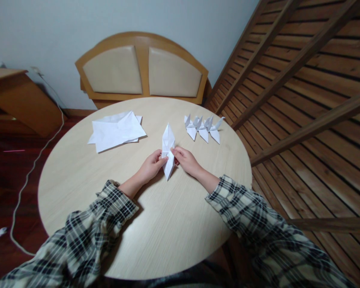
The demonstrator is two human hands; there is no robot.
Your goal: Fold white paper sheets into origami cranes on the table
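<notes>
Between my hands is a piece of folded white origami paper (168,138), long and diamond-shaped, its points toward and away from me. My left hand (151,165) pinches its left edge near the middle, thumb on top. On the opposite edge my right hand (186,160) grips it the same way, fingers curled beneath. The fingers under the paper are partly hidden. Beyond my right hand, folded paper cranes (203,128) stand in a row. To the far left lies a loose stack of white paper sheets (117,130).
Everything rests on a round pale wooden table (156,236). Behind it stands a wooden headboard (145,40) with cream panels against the wall. A slatted wooden partition (303,80) rises at the right. On the left are a wooden cabinet (21,100) and a white cable (27,180) on the floor.
</notes>
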